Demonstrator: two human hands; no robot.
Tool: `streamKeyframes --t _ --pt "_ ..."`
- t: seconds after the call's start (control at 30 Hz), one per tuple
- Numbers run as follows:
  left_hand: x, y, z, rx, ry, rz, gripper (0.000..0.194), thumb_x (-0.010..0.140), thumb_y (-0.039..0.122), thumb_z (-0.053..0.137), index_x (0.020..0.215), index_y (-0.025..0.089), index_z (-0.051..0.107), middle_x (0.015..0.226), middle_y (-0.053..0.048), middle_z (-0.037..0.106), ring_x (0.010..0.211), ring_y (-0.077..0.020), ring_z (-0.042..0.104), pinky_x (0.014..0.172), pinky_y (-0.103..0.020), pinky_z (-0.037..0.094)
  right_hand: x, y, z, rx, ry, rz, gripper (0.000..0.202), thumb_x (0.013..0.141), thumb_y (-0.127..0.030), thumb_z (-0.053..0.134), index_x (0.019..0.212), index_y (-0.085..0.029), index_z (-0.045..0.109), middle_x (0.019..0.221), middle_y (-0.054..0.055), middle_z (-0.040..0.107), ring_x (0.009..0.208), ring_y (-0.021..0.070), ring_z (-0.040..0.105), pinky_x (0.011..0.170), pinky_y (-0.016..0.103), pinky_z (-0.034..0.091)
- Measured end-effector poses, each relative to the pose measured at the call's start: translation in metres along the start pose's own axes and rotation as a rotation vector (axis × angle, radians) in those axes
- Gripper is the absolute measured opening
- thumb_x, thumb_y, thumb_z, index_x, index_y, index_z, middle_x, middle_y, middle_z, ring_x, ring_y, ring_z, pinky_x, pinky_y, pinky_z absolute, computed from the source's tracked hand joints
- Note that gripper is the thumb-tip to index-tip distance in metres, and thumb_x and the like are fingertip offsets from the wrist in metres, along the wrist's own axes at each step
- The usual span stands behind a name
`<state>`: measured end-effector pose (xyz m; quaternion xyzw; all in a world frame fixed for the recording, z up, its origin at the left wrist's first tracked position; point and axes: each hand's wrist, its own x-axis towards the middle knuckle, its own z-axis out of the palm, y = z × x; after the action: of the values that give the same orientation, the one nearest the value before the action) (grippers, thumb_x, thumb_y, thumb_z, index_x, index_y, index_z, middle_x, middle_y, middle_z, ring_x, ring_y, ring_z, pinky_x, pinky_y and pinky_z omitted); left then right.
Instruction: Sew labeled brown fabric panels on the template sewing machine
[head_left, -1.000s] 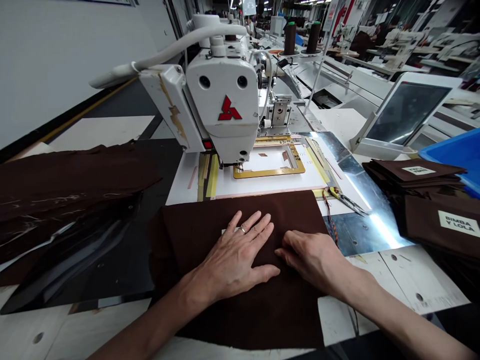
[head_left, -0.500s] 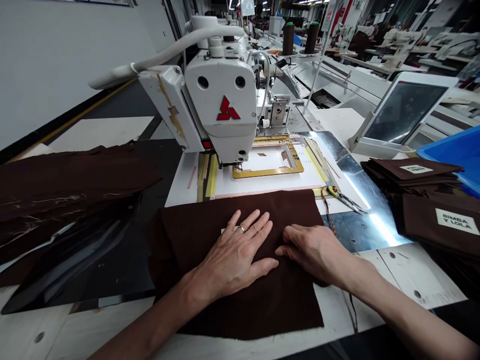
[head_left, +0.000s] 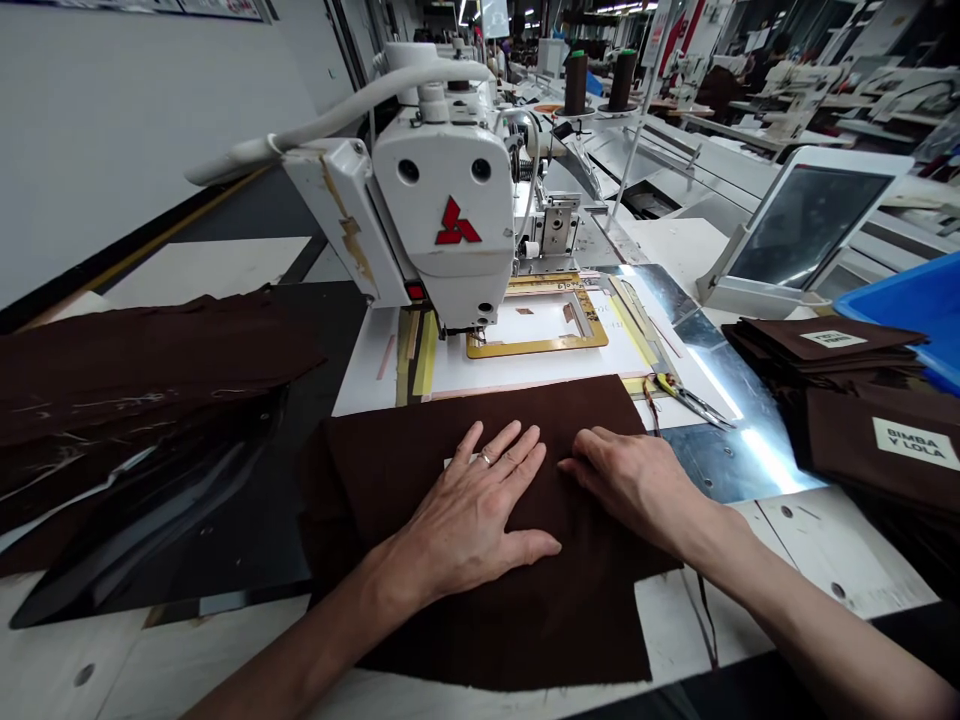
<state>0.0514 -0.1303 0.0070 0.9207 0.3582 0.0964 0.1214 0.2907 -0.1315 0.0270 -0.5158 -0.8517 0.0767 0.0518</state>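
A dark brown cloth (head_left: 540, 620) lies folded in front of the sewing machine (head_left: 446, 215). My left hand (head_left: 480, 510) rests flat on it with spread fingers, partly covering a pale label. To the right, my right hand (head_left: 626, 480) has its fingers drawn together on the same cloth; whether they pinch the fabric is hidden. A gold-coloured frame (head_left: 536, 347) lies beneath the machine head, beyond the cloth.
Yellow-handled snips (head_left: 694, 402) lie right of the cloth. Farther right are stacked brown pieces with white labels (head_left: 915, 443), a blue bin (head_left: 911, 310) and a screen (head_left: 814, 220). More brown fabric (head_left: 150, 350) is piled at left.
The right part of the brown cloth has shifted, with a corner now sticking out under my right wrist. My right hand has moved slightly right and up. My left hand stays nearly in place.
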Motion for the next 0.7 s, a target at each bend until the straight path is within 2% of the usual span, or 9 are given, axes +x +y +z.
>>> streamKeyframes --t 0.17,0.37,0.53,0.7 --pt "0.0 0.0 0.0 0.01 -0.027 -0.003 0.089 0.089 0.068 0.059 0.158 0.019 0.03 0.165 -0.01 0.03 0.154 -0.0322 0.023 0.125 -0.057 0.014 -0.004 -0.003 -0.001 0.15 -0.097 -0.126 0.026 0.099 -0.039 0.062 0.083 -0.021 0.053 0.078 -0.002 0.063 0.06 0.0128 0.058 0.054 0.029 0.025" --pt "0.002 0.0 -0.001 0.023 -0.06 -0.018 0.089 0.091 0.068 0.057 0.158 0.017 0.029 0.166 -0.009 0.027 0.154 -0.0312 0.02 0.126 -0.057 0.012 -0.001 -0.004 0.003 0.098 -0.007 -0.009 0.022 0.103 -0.032 0.054 0.084 -0.02 0.054 0.077 -0.001 0.062 0.059 0.0134 0.057 0.053 0.029 0.024" --pt "0.0 0.001 -0.001 0.018 -0.057 -0.012 0.088 0.091 0.068 0.057 0.157 0.017 0.03 0.165 -0.009 0.029 0.154 -0.0316 0.021 0.126 -0.057 0.013 -0.004 -0.003 0.002 0.228 -0.065 -0.099 0.02 0.101 -0.039 0.059 0.091 -0.021 0.058 0.082 -0.002 0.064 0.067 0.0137 0.061 0.057 0.028 0.03" --pt "0.0 0.001 -0.002 0.015 -0.03 -0.002 0.086 0.091 0.063 0.061 0.157 0.016 0.031 0.164 -0.01 0.031 0.153 -0.032 0.024 0.126 -0.058 0.015 0.0 0.0 0.01 0.172 0.061 0.032 0.025 0.103 -0.034 0.052 0.082 -0.021 0.054 0.073 -0.002 0.06 0.059 0.0139 0.056 0.055 0.03 0.026"
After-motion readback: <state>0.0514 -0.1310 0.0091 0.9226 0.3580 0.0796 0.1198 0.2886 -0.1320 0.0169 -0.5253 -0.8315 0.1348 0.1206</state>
